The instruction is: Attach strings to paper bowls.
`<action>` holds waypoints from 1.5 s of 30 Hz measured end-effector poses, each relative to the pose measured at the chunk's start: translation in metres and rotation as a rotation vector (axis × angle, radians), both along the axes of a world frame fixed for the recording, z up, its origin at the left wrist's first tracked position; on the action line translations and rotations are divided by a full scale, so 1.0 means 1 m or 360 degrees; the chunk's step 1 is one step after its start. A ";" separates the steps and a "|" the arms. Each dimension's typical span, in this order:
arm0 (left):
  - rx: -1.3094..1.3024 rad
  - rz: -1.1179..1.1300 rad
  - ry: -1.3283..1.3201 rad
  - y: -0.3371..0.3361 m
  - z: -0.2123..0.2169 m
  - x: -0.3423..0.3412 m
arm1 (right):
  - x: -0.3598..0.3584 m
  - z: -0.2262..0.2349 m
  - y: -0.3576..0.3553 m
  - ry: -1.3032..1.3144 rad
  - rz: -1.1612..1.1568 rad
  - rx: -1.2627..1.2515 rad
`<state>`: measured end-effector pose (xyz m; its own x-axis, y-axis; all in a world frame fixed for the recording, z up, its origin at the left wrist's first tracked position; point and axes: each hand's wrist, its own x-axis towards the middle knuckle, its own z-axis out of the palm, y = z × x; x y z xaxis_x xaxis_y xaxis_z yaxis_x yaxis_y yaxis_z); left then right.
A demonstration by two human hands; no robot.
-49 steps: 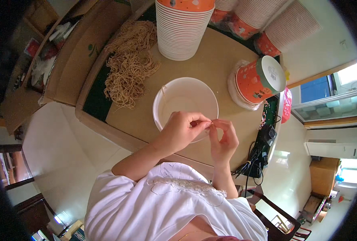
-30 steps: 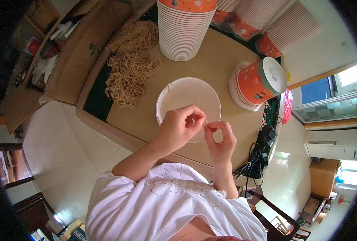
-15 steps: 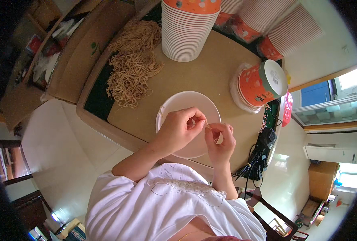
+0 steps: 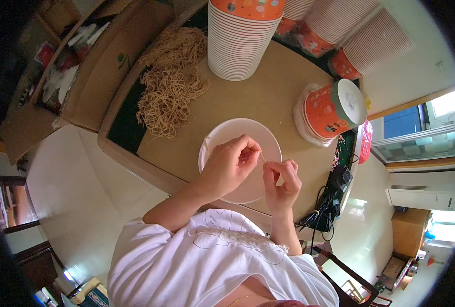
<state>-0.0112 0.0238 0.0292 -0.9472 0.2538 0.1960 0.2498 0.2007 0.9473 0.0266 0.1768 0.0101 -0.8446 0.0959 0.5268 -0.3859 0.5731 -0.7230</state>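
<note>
My left hand (image 4: pixel 230 163) and my right hand (image 4: pixel 283 184) are held close together over an open white paper tub (image 4: pixel 255 132) at the table's near side. Each pinches one part of a thin tan string (image 4: pixel 263 156), which runs short and taut between the fingertips. More light strands hang over the tub's left rim, and the tub's inside is partly hidden by my hands. Beyond it to the left lies a loose, tangled heap of tan string (image 4: pixel 168 97).
A tall stack of white paper tubs (image 4: pixel 237 46) stands at the back, with further stacks (image 4: pixel 337 25) behind it. An orange printed tub (image 4: pixel 327 110) rests upside down at the right. Black cables and an adapter (image 4: pixel 332 199) lie along the right edge. A cardboard box (image 4: pixel 102 66) is at the left.
My hands have drawn slightly apart, and the bit of string between the fingertips shows longer. The tub and the string heap stay in place.
</note>
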 end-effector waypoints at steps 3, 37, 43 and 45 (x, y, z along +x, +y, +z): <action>-0.0106 -0.0086 -0.0172 -0.006 0.013 -0.003 | 0.001 -0.004 0.002 -0.0029 -0.0045 -0.0022; -0.0176 -0.0302 0.0060 -0.015 0.027 0.001 | 0.004 0.010 0.011 -0.0030 0.0148 0.0039; -0.0143 -0.0422 -0.0154 -0.021 0.040 0.001 | 0.006 0.019 0.012 0.0131 0.0152 0.0043; 0.0074 -0.0658 -0.0408 -0.024 0.043 0.000 | 0.009 0.021 0.014 0.0037 0.0200 0.0087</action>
<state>-0.0112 -0.0005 0.0722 -0.7881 0.6155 -0.0102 0.0572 0.0896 0.9943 0.0357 0.1907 0.0307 -0.8355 -0.0391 0.5481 -0.4735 0.5575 -0.6819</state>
